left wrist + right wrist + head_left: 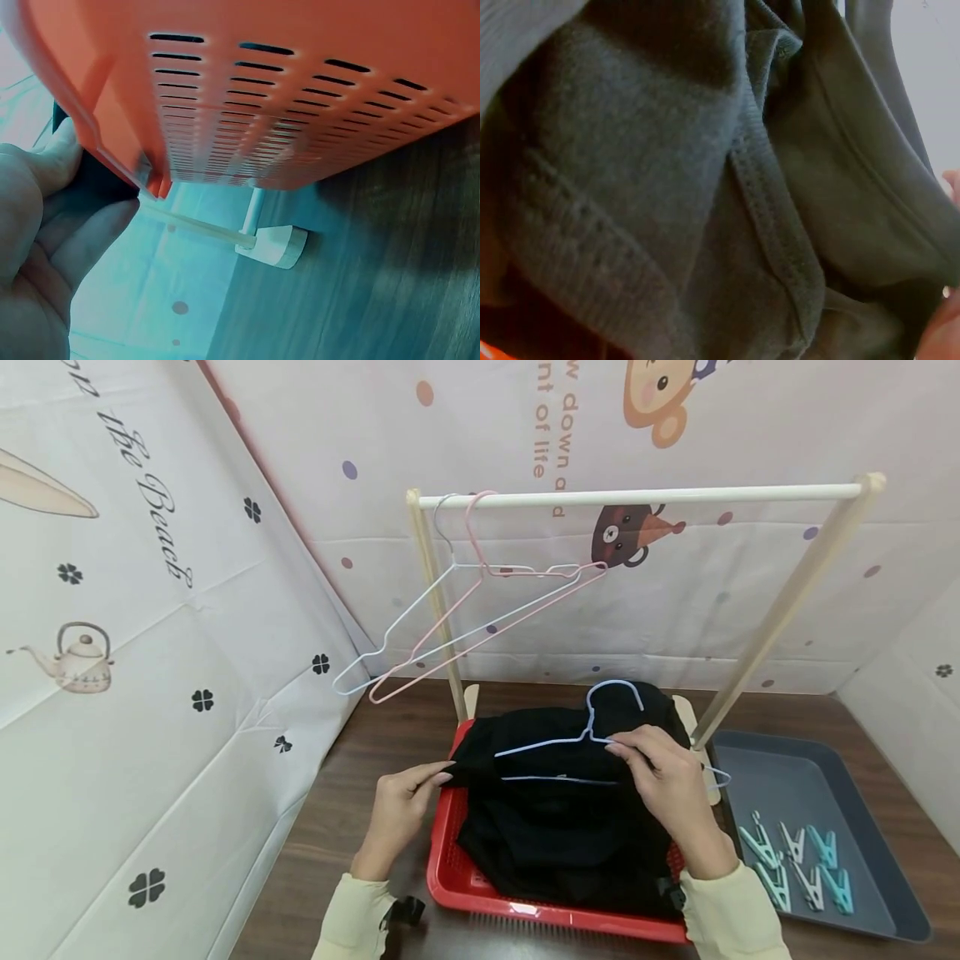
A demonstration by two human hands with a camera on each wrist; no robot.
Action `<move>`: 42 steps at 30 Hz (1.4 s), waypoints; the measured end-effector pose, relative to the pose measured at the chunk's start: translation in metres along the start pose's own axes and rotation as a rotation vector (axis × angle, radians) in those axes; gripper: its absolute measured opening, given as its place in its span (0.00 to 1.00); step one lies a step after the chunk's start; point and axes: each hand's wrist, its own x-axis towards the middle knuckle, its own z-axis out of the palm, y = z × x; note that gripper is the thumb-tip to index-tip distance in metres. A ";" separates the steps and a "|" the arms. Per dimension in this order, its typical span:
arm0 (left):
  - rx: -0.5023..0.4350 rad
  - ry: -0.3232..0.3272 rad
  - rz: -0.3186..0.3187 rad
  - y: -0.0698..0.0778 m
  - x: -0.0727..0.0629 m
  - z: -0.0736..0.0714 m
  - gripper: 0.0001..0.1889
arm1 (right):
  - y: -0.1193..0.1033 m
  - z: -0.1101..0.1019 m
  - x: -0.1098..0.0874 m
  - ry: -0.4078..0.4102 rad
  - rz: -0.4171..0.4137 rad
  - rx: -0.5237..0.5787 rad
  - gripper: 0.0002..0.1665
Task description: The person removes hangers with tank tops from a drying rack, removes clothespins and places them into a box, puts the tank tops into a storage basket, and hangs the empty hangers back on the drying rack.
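Note:
A black garment (pixel 562 835) lies bunched over the red basket (pixel 555 918), partly covering it. Within the garment is a light-blue hanger (pixel 590 714), its hook upward. Its right end shows beyond the right hand, while cloth hides its left end. My left hand (pixel 401 810) pinches a black edge of the cloth at the basket's left side; the left wrist view shows this fabric (pixel 94 180) between thumb and fingers. My right hand (pixel 671 789) pinches the hanger's right arm near its neck. Black cloth (pixel 630 150) fills most of the right wrist view.
Behind the basket stands a rack with a white bar (pixel 637 495). A white hanger (pixel 397 622) and a pink hanger (pixel 442 618) hang at its left end. On the right, a grey tray (pixel 795 760) holds several clothespins (pixel 810 868). A patterned curtain (pixel 465 427) forms the back.

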 end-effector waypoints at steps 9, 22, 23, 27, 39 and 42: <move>0.154 0.126 -0.008 -0.015 -0.006 -0.006 0.10 | 0.004 -0.008 0.001 0.196 0.067 -0.069 0.07; 0.201 0.141 -0.252 -0.010 -0.001 0.001 0.03 | 0.004 -0.007 0.004 0.383 0.109 -0.046 0.08; 0.201 0.134 -0.261 -0.009 -0.001 0.001 0.02 | 0.003 -0.007 0.005 0.396 0.113 -0.037 0.07; 0.194 0.103 -0.262 -0.006 0.001 0.002 0.03 | 0.003 -0.007 0.005 0.354 0.099 -0.024 0.07; -0.018 -0.013 0.000 0.031 0.027 -0.012 0.28 | -0.003 -0.005 0.009 0.181 -0.041 -0.009 0.22; -0.045 -0.109 0.083 0.039 0.035 -0.009 0.23 | -0.009 -0.003 0.012 0.142 -0.090 -0.012 0.24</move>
